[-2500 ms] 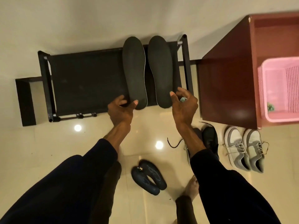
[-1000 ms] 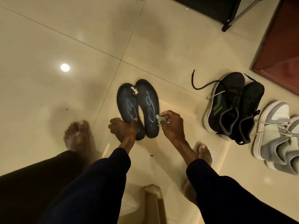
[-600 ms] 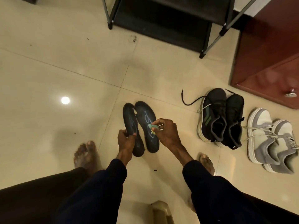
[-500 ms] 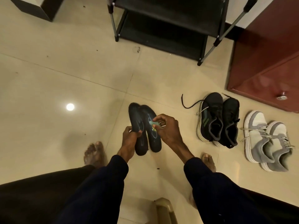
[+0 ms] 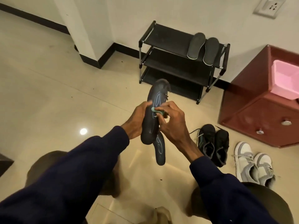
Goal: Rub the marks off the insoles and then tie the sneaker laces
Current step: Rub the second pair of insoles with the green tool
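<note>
Evidently early: left hand (image 5: 137, 120) grips a blue-marked dark foam insole (image 5: 152, 122), right hand (image 5: 172, 122) pinches a small green eraser (image 5: 156, 111) against it; black sneakers (image 5: 212, 143), rightward, untied.

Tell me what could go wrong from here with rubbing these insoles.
1. The left hand grips the upper insole around its middle only, so the free toe end may flex away under the rubbing, leaving marks behind.
2. The eraser is a small piece pinched by the right hand; it could slip out.
3. The second marked insole juts out below the first and its hold is hidden; it may drop.
</note>
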`<state>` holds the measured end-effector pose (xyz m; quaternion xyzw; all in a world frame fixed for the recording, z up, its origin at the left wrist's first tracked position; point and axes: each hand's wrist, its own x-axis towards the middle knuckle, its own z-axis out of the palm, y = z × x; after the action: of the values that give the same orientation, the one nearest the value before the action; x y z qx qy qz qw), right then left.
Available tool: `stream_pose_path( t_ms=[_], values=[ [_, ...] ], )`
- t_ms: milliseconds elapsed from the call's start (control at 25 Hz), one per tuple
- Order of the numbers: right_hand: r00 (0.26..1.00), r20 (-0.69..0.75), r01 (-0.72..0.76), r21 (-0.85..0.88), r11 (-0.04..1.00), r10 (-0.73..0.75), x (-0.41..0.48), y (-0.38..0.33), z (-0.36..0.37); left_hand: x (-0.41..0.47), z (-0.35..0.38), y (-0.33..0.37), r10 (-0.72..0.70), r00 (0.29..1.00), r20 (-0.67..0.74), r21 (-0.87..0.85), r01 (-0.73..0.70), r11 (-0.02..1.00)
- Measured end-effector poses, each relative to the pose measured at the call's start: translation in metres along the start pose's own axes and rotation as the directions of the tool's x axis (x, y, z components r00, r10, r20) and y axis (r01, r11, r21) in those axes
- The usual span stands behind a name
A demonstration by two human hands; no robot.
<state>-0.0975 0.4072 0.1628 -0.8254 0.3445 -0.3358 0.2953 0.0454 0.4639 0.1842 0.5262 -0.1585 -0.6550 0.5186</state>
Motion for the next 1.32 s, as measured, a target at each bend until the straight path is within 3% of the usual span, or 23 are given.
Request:
stream_pose_path(
  t_ms=[120, 280, 360, 400, 480, 560, 600, 680, 760, 920, 960, 1040, 1120, 1240, 1320],
  values=[
    [0.994, 0.033, 0.102, -0.003, 0.995, -0.102, -0.009, -0.02, -0.003, -0.02, -0.01, 0.005, 0.029, 0.999, 0.022, 0.008, -0.029, 1.0],
    [0.984, 0.024, 0.177, -0.253, 0.951, -0.177, -0.011, -0.011, 0.001, -0.015, -0.017, -0.014, -0.05, 0.999, -0.01, -0.035, 0.05, 0.998],
    [0.982, -0.006, 0.179, -0.253, 0.951, -0.187, -0.009, -0.004, -0.005, -0.006, -0.014, -0.018, -0.024, 0.998, -0.05, -0.014, 0.023, 1.0],
    [0.983, 0.036, 0.184, -0.198, 0.963, -0.181, -0.009, 0.0, -0.005, 0.001, -0.014, -0.021, -0.029, 0.998, -0.057, -0.03, 0.027, 0.999],
    [0.944, 0.255, 0.236, -0.083, 0.968, -0.208, -0.017, -0.001, 0.0, 0.012, -0.02, -0.027, -0.067, 0.995, -0.068, -0.07, 0.062, 0.996],
    [0.886, 0.419, 0.273, -0.124, 0.954, -0.199, -0.02, 0.001, -0.001, 0.015, -0.026, -0.033, -0.093, 0.994, -0.058, -0.093, 0.087, 0.992],
    [0.903, 0.4, 0.237, -0.169, 0.957, -0.153, -0.015, 0.006, -0.004, 0.016, -0.027, -0.035, -0.096, 0.995, -0.026, -0.09, 0.093, 0.992],
    [0.973, 0.227, 0.101, -0.248, 0.963, -0.043, 0.001, 0.019, -0.013, 0.016, -0.025, -0.037, -0.093, 0.995, 0.036, -0.068, 0.096, 0.993],
    [0.989, 0.15, 0.034, -0.225, 0.974, 0.001, 0.007, 0.015, -0.014, 0.016, -0.023, -0.036, -0.09, 0.995, 0.039, -0.109, 0.093, 0.99],
    [0.901, 0.422, 0.188, -0.185, 0.964, -0.095, -0.008, -0.01, 0.003, 0.024, -0.023, -0.033, -0.105, 0.994, -0.025, -0.13, 0.101, 0.986],
    [0.916, 0.398, 0.153, -0.224, 0.962, -0.053, -0.002, -0.003, -0.002, 0.024, -0.02, -0.032, -0.104, 0.994, -0.034, -0.125, 0.099, 0.987],
    [0.976, 0.219, 0.054, -0.333, 0.941, 0.021, 0.013, 0.018, -0.018, 0.025, -0.013, -0.03, -0.089, 0.996, 0.001, -0.12, 0.089, 0.989],
    [0.991, 0.122, -0.01, -0.31, 0.951, 0.05, 0.016, 0.022, -0.027, 0.027, -0.009, -0.031, -0.095, 0.995, 0.017, -0.126, 0.097, 0.987],
    [0.945, 0.327, 0.089, -0.205, 0.975, -0.017, -0.004, 0.0, -0.014, 0.03, -0.011, -0.032, -0.108, 0.994, -0.021, -0.142, 0.104, 0.984],
    [0.918, 0.395, 0.136, -0.236, 0.962, -0.033, -0.004, 0.002, -0.018, 0.025, -0.009, -0.031, -0.102, 0.995, 0.003, -0.168, 0.101, 0.981]
  ],
)
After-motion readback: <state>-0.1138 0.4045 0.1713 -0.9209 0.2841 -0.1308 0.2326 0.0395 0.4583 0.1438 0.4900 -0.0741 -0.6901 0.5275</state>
